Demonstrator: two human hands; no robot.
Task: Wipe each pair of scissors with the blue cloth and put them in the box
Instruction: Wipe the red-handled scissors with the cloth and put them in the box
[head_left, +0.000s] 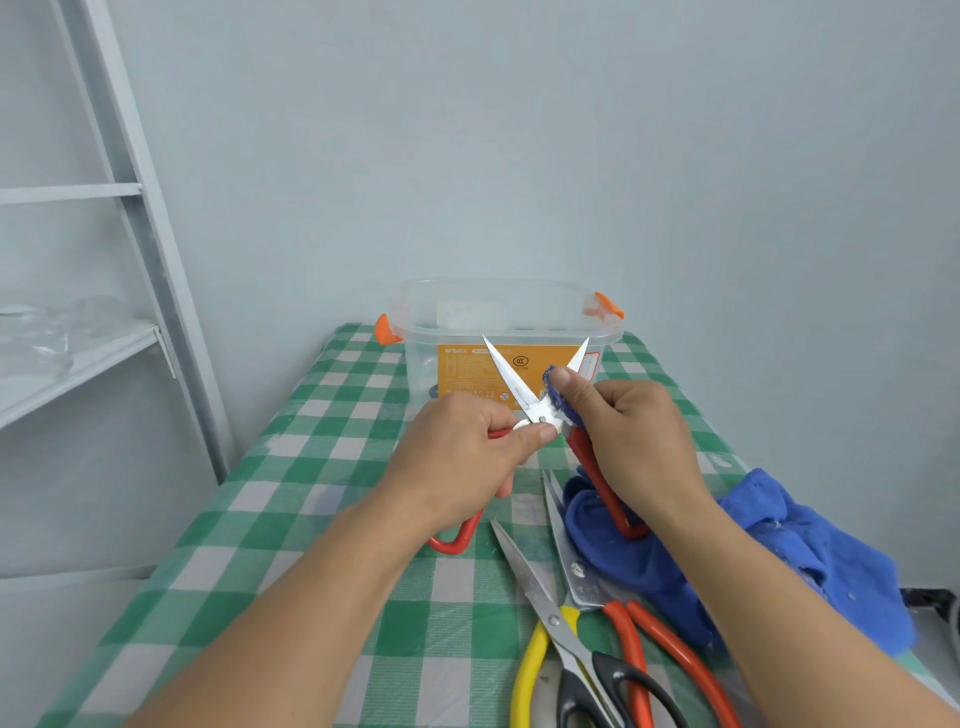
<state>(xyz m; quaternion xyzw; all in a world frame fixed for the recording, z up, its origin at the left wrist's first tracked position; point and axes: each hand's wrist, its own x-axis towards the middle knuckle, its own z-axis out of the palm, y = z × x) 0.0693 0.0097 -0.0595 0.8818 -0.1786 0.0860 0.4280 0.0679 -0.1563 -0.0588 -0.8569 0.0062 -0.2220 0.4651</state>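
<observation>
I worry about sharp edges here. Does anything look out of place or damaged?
Nothing looks damaged or spilled. The held scissors are spread wide, bare tips toward the box, as the right hand pinches the cloth on one blade and the left hand grips near the pivot.

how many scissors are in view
3. A red-handled pair held open in the left hand and right hand; a yellow-and-black pair on the table; an orange-handled pair beside it, against the blue cloth. The box may hide more.

Lower left: bare checked tablecloth (291, 519). Lower right: yellow-handled scissors (553, 618), orange-handled scissors (584, 577), blue cloth (810, 545). Centre rear: box (467, 312).
</observation>
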